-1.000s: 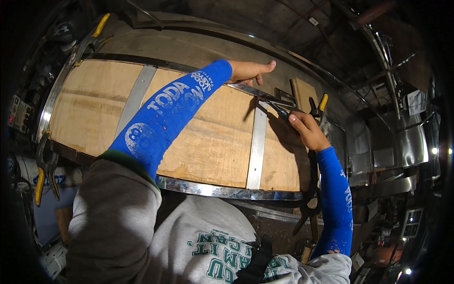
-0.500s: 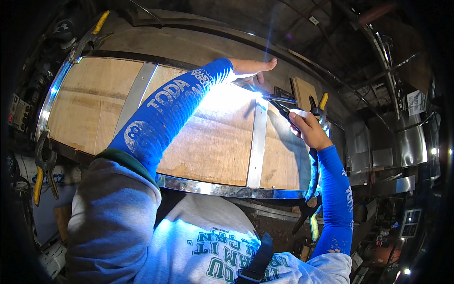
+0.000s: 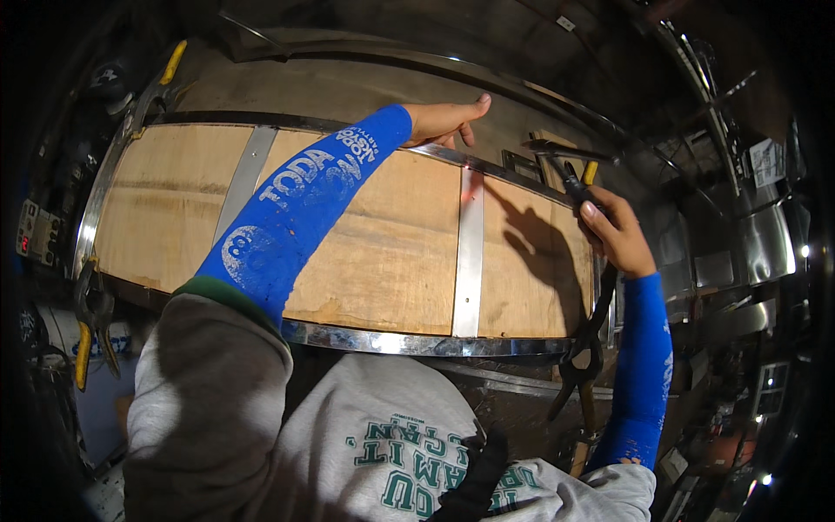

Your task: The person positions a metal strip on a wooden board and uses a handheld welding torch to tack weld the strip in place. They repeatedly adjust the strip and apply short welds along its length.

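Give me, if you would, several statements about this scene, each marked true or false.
1. The right hand holds a slender black torch-like tool. True.
2. Flat silver metal strips cross the pale flat wooden board. True.
3. The tool touches a strip. False: they are apart.
4. The left hand is by the board's near edge. False: it is by the far edge.
5. Red sleeves cover both forearms. False: bright blue fabric sleeves do.

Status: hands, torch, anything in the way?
Left hand open at far rail. Right hand gripping torch, no arc lit. Left sleeve hides part of wooden panel.
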A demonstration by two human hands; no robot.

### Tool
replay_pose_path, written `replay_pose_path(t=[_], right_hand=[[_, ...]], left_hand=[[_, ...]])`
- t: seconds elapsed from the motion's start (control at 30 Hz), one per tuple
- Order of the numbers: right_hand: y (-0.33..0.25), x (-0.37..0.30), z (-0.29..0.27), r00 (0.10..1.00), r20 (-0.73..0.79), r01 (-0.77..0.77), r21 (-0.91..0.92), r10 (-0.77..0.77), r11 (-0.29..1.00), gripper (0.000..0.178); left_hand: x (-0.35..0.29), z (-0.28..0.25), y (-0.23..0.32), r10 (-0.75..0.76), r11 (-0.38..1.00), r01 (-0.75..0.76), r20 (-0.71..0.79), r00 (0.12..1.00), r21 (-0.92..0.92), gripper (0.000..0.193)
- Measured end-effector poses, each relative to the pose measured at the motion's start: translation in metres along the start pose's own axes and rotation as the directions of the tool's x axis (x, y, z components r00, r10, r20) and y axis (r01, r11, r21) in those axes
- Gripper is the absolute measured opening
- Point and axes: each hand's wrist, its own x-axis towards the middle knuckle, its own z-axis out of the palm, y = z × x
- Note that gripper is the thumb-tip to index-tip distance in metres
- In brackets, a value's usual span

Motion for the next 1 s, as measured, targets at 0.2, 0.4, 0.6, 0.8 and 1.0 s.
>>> replay_pose_path(t=[0.2, 0.4, 0.6, 0.8, 1.0], right_hand=[[-0.023, -0.078, -0.028, 0.934, -0.358, -0.017, -0.096, -0.019, 0.995, 0.059], [-0.026, -0.205, -0.032, 0.752, -0.656, -0.029, 0.059, 0.060, 0.998, 0.073], [-0.020, -0.294, 0.019, 0.527, -0.829, 0.078, -0.173, -0.188, 0.982, 0.072], [0.019, -0.330, 0.134, 0.340, -0.939, 0.329, 0.073, -0.046, 0.942, 0.063], [0.036, -0.311, 0.211, 0.266, -0.963, -0.013, 0.035, 0.037, 0.999, 0.043]], left_hand=[[0.006, -0.009, -0.019, 0.141, 0.942, -0.118, -0.052, 0.989, 0.314, 0.106], [0.001, 0.010, -0.005, 0.154, 0.754, -0.170, 0.081, 0.985, 0.634, 0.113], [0.011, 0.015, 0.001, 0.113, 0.696, -0.194, 0.161, 0.980, 0.691, 0.116], [0.009, 0.003, -0.003, 0.054, 0.702, -0.149, 0.156, 0.986, 0.697, 0.107], [0.001, 0.019, 0.002, 0.196, 0.626, -0.215, 0.115, 0.974, 0.750, 0.117]])
